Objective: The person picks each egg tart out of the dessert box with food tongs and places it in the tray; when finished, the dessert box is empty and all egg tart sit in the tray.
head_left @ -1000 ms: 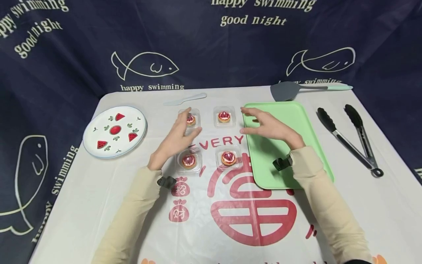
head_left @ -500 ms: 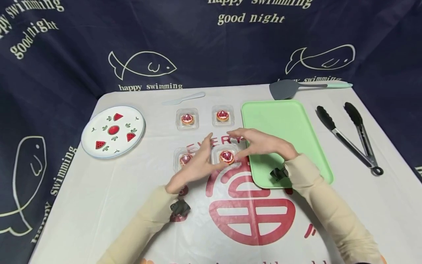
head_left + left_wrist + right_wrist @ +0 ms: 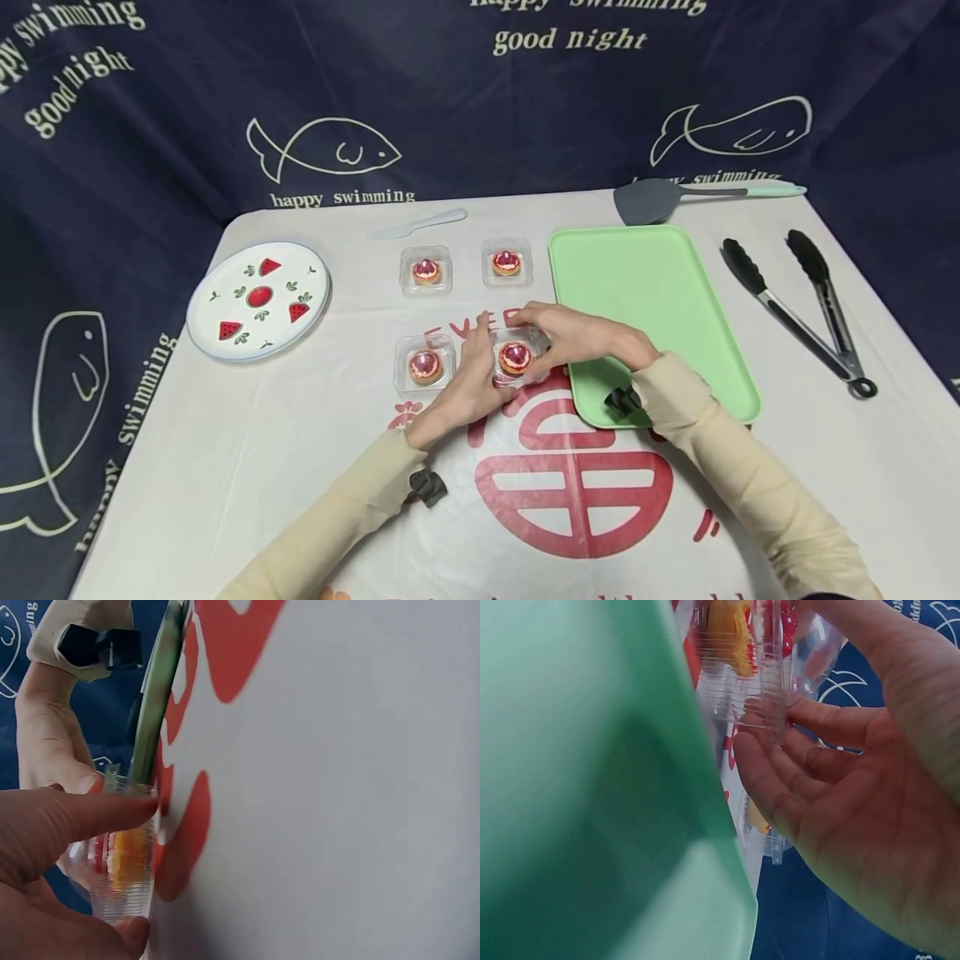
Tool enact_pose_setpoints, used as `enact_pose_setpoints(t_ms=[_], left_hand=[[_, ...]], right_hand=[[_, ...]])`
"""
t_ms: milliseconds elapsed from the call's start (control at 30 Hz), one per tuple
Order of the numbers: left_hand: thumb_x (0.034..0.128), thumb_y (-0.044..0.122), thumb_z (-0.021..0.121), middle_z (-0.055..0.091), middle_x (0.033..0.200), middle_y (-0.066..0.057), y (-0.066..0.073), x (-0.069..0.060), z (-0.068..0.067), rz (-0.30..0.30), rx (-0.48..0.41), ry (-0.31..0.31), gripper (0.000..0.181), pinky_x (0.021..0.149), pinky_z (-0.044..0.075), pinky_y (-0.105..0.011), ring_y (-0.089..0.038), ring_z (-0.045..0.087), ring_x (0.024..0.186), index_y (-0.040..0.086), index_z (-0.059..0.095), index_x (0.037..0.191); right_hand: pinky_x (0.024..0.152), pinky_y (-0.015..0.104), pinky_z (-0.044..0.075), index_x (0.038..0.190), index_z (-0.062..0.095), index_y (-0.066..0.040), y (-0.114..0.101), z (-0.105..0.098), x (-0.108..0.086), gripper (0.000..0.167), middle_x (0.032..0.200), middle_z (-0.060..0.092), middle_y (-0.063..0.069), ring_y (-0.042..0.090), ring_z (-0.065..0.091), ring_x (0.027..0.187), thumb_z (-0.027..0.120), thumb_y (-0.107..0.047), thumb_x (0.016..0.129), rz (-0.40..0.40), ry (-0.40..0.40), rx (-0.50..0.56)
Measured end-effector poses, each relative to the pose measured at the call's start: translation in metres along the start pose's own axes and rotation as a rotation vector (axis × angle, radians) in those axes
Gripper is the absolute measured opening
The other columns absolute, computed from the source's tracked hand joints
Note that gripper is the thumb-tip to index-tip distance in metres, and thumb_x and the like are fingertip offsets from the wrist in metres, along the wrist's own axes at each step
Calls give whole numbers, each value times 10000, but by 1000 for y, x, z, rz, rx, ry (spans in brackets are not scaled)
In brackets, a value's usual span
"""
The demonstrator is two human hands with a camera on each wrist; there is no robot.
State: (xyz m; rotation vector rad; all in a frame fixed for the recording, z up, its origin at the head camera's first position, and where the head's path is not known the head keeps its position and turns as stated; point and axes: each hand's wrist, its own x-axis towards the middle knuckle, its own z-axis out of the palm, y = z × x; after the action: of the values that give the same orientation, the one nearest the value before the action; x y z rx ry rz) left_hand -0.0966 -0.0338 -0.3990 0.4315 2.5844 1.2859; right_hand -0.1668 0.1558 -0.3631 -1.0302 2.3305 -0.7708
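Note:
A clear plastic box (image 3: 517,333) with a small red-topped tart (image 3: 514,358) in it sits on the table, left of the green tray. My left hand (image 3: 471,379) holds its left side, thumb at the near edge. From the right, my right hand (image 3: 581,333) grips it with bent fingers at the far side and thumb nearer me. In the left wrist view, thumb and a fingertip touch the box (image 3: 124,900) at separate spots. The right wrist view shows fingertips against the ribbed box wall (image 3: 769,682). Palms hide parts of the box.
Similar tart boxes stand at left (image 3: 425,365), far left (image 3: 426,271) and far right (image 3: 507,262). The green tray (image 3: 637,292) lies close under my right wrist. Also around are a plate (image 3: 225,287), a pale knife (image 3: 420,225), a spatula (image 3: 652,202) and tongs (image 3: 810,333).
Both hands have come down from the far boxes to the near right box and closed in on its two sides. The boxes have stayed in place.

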Motion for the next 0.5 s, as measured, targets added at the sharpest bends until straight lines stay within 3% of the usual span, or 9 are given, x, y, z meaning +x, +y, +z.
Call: enact_pose_setpoints(t_ms=[200, 500], left_hand=[[693, 4, 797, 403, 1354, -299, -5, 6, 3, 51, 68, 29, 1091, 1166, 280, -468, -402, 328, 1328, -128, 62, 1489], [688, 55, 807, 423, 1334, -292, -7, 8, 1, 92, 141, 23, 1061, 1142, 297, -493, -407, 375, 1257, -162, 119, 1466]], right_hand=[[928, 386, 458, 1283, 535, 92, 0, 0, 1, 752, 1185, 568, 167, 253, 515, 1046, 855, -293, 720, 5, 13, 10], [910, 378, 461, 1241, 554, 51, 1, 3, 1, 791, 1160, 561, 131, 229, 498, 1035, 900, -359, 660, 28, 75, -35]])
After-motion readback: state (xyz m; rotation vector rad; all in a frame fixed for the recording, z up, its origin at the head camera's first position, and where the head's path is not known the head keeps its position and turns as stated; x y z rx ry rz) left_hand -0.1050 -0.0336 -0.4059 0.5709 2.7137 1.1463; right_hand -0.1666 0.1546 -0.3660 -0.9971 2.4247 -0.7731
